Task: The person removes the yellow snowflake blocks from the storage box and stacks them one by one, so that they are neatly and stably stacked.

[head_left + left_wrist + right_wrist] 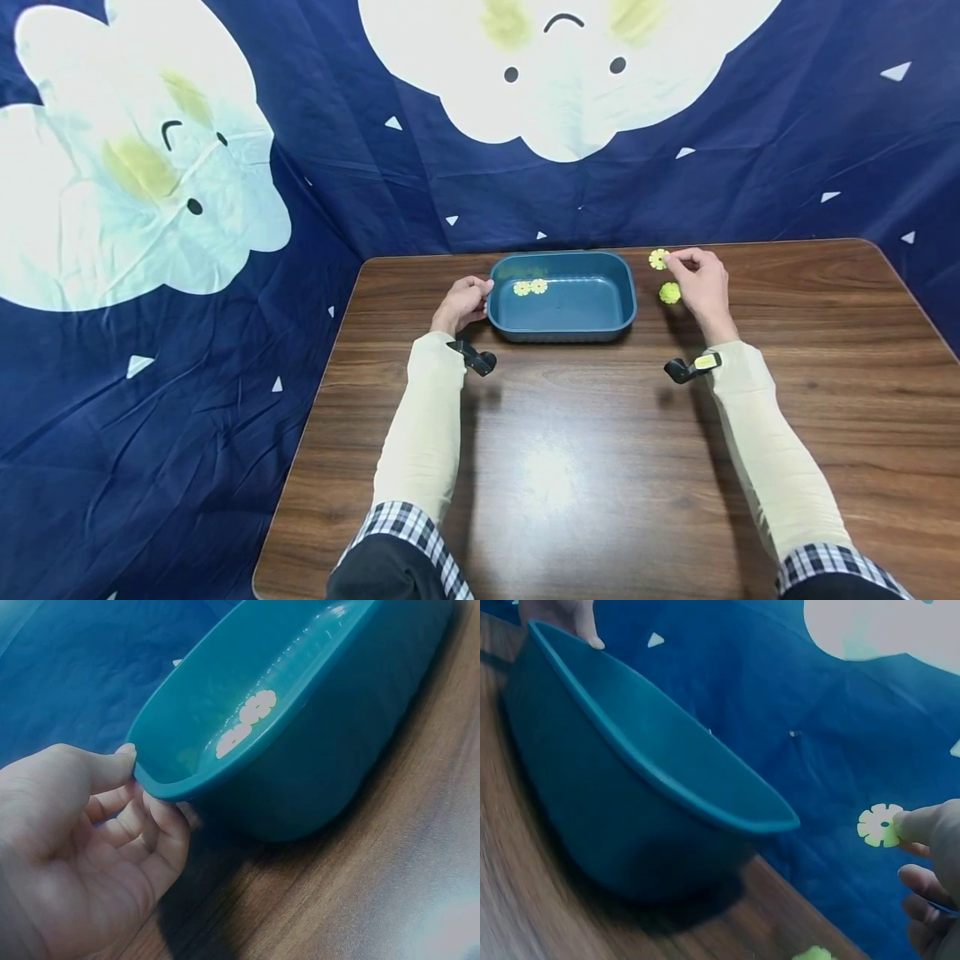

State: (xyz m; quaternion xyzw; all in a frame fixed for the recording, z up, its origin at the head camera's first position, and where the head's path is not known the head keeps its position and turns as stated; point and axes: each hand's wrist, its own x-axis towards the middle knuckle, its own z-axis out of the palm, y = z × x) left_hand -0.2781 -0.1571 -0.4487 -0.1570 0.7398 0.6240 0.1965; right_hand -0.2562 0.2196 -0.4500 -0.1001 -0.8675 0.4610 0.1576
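Note:
My left hand (pixel 463 305) pinches the left rim of a teal plastic basin (pixel 562 332), thumb on top and the other fingers curled below the lip. Two yellow flower-shaped discs (pixel 257 707) lie side by side on the basin floor. To the right of the basin, my right hand (pixel 703 287) pinches another yellow-green flower-shaped disc (pixel 880 825) between thumb and index finger. This disc has notched edges and a small centre hole. Below that hand, a yellow-green piece (pixel 670 292) rests on the table.
The wooden table (pixel 585 433) has its back edge close behind the basin. A dark blue cloth (pixel 315 183) with white clouds hangs behind it and along the left side.

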